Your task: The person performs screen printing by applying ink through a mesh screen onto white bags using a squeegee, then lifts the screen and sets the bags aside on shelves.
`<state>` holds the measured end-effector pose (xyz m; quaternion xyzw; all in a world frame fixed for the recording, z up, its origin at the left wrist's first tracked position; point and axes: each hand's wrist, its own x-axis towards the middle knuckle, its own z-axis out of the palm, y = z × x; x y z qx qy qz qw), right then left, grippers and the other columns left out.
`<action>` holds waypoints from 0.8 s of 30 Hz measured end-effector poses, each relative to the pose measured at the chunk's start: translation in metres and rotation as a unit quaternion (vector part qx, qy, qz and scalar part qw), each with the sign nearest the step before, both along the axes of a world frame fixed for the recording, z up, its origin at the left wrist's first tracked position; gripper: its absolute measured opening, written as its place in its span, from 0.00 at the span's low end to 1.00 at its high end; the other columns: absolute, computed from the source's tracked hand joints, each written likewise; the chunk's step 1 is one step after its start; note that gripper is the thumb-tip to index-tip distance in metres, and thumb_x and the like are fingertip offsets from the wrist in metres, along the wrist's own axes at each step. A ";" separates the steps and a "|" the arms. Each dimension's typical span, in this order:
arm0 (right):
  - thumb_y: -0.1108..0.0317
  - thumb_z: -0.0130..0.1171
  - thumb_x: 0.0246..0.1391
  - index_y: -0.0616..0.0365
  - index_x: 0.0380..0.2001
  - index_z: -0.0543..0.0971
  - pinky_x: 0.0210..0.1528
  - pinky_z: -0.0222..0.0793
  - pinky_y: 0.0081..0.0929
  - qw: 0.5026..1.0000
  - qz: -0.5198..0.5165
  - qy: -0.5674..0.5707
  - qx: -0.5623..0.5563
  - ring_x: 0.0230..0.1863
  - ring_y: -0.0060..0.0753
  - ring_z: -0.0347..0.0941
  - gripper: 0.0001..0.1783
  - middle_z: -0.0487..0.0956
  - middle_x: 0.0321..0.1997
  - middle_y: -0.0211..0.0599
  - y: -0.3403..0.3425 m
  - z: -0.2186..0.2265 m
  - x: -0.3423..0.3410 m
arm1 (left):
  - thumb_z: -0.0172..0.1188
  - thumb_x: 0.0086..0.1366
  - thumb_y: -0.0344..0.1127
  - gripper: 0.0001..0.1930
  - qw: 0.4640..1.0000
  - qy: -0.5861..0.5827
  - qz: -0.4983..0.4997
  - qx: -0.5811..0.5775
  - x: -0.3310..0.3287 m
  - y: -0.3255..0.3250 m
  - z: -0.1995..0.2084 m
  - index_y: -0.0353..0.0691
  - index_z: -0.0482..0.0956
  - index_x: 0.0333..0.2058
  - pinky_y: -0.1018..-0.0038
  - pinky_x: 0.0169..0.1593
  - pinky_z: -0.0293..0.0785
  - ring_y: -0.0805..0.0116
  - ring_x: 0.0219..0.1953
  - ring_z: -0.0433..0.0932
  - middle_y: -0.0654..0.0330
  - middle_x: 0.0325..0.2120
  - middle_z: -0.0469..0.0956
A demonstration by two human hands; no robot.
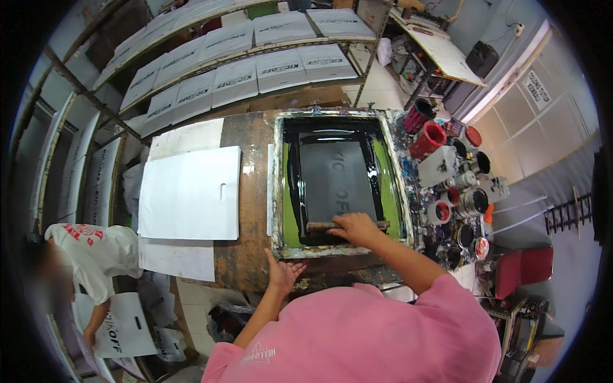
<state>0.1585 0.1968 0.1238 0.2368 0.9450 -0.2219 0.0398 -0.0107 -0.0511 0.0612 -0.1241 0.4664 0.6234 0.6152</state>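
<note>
A screen-printing frame (276, 185) lies on the worn wooden table, with green stencil margins and black ink around a grey mesh window. Dark lettering shows in the mesh. My right hand (355, 229) is wrapped round a wooden-handled squeegee (315, 226), which lies crosswise at the frame's near end. Just outside the near left corner of the frame is my left hand (285, 273), palm up with fingers spread and nothing in it. Whether its fingertips touch the frame I cannot tell. To the left sits a stack of blank white bags (185, 198) with a cut-out handle slot.
Ink tubs and cans (429, 140) crowd the table's right side. Racks (249, 83) of printed white bags stand at the back and left. A co-worker (96, 255) at the left reaches toward a printed bag (131, 322). A red chair (533, 265) is at right.
</note>
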 end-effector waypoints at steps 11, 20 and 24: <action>0.48 0.62 0.58 0.53 0.45 0.79 0.57 0.60 0.52 0.922 -0.102 0.178 0.327 0.47 0.46 0.74 0.21 0.77 0.40 0.40 -0.031 0.150 -0.022 | 0.30 0.71 0.79 0.56 0.923 0.152 -0.050 0.350 -0.032 0.026 0.136 0.27 0.44 0.73 0.50 0.73 0.59 0.43 0.71 0.64 0.34 0.67 0.63; 0.46 0.59 0.59 0.57 0.37 0.83 0.48 0.61 0.45 0.889 -0.102 0.273 0.353 0.39 0.43 0.77 0.22 0.80 0.32 0.39 0.044 0.233 -0.067 | 0.34 0.67 0.82 0.53 0.458 0.772 -0.387 -0.211 -0.047 0.057 -0.014 0.52 0.46 0.79 0.32 0.74 0.23 0.35 0.79 0.33 0.33 0.77 0.40; 0.45 0.58 0.60 0.59 0.38 0.84 0.50 0.62 0.45 0.899 -0.110 0.262 0.333 0.40 0.44 0.78 0.25 0.82 0.33 0.42 0.065 0.248 -0.074 | 0.31 0.65 0.84 0.56 0.434 0.765 -0.419 -0.225 -0.028 0.042 -0.046 0.46 0.44 0.79 0.27 0.70 0.14 0.40 0.80 0.28 0.35 0.77 0.37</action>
